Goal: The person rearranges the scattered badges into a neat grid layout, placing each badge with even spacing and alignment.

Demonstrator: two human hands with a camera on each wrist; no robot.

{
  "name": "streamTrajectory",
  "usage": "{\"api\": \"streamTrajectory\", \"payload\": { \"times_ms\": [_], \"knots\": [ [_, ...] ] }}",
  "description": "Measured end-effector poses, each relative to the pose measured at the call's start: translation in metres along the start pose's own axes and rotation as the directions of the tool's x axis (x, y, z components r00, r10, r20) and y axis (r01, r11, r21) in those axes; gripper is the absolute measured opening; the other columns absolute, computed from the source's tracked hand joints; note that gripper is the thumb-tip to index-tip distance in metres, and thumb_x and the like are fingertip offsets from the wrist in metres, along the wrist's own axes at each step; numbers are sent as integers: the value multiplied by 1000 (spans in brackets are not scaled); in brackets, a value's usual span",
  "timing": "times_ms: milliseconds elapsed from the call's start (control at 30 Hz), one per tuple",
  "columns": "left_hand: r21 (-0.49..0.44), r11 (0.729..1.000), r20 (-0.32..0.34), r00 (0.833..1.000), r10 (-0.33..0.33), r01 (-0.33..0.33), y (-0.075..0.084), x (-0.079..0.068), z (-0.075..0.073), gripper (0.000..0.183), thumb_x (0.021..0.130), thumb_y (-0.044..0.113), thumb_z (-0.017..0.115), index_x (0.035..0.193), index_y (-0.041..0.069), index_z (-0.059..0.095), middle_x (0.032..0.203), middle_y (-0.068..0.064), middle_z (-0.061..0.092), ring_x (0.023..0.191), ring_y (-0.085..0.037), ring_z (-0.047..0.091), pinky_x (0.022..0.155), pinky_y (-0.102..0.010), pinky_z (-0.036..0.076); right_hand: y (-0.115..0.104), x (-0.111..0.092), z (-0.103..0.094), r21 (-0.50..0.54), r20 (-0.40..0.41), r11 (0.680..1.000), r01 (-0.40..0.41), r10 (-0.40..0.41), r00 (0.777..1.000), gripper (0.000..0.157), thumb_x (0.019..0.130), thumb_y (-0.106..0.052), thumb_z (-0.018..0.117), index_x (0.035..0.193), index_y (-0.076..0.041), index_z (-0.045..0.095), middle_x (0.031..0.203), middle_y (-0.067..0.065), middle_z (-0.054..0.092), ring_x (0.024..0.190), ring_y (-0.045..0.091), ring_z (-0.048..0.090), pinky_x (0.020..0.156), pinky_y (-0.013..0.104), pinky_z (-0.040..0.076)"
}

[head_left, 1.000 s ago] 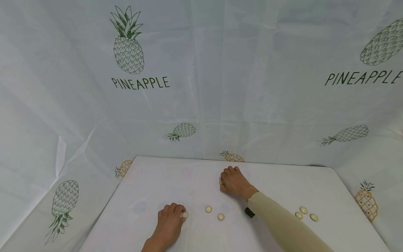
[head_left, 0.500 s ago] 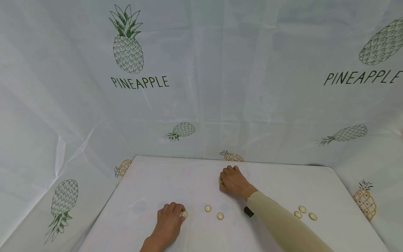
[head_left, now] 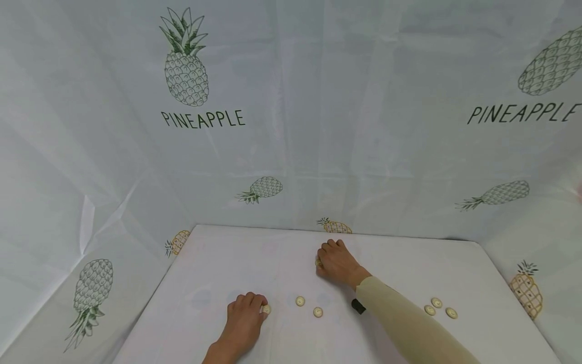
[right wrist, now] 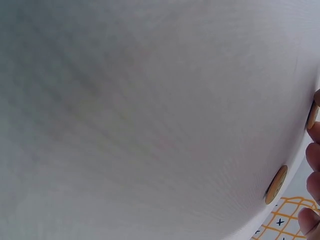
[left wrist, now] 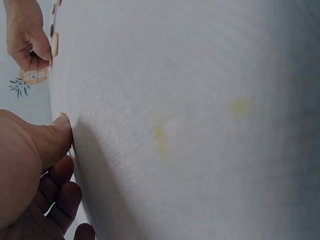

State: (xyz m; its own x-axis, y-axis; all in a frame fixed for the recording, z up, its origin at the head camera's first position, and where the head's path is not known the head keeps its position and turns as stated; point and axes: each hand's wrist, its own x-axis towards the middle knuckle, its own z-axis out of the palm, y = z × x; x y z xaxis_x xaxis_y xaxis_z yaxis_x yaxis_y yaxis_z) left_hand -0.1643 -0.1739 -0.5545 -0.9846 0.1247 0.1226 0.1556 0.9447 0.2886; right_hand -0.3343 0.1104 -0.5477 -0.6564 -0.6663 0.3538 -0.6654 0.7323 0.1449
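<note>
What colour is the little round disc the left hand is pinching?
The disc is pale yellowish beige; the head view shows it best.

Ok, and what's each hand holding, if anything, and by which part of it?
The left hand pinches a round cream button by its rim; the right hand pinches a second round cream button, also by its rim.

Your head view shifted slightly: your right hand (head_left: 337, 263) and the lower-right buttons (head_left: 436, 302) appear a touch further left.
</note>
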Motion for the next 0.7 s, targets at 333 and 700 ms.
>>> {"api": "streamTrajectory", "payload": {
  "times_ms": [333,700],
  "knots": [
    [-13,1000,13,1000,19,-19,0,-1,0,20,94,19,79,109,17,65,102,3,59,96,-21,52,92,-57,45,1,-5,-2,33,60,999,-43,41,997,17,91,-28,68,88,-12,64,83,0,54,82,22,43,79,40,38],
    [41,998,27,999,44,-45,-2,1,-1,18,96,20,77,110,17,66,104,2,61,96,-20,53,89,-53,48,2,-16,-26,39,75,998,-50,47,996,28,96,-39,73,104,-13,72,101,1,66,93,22,50,87,42,41]
  ]
}}
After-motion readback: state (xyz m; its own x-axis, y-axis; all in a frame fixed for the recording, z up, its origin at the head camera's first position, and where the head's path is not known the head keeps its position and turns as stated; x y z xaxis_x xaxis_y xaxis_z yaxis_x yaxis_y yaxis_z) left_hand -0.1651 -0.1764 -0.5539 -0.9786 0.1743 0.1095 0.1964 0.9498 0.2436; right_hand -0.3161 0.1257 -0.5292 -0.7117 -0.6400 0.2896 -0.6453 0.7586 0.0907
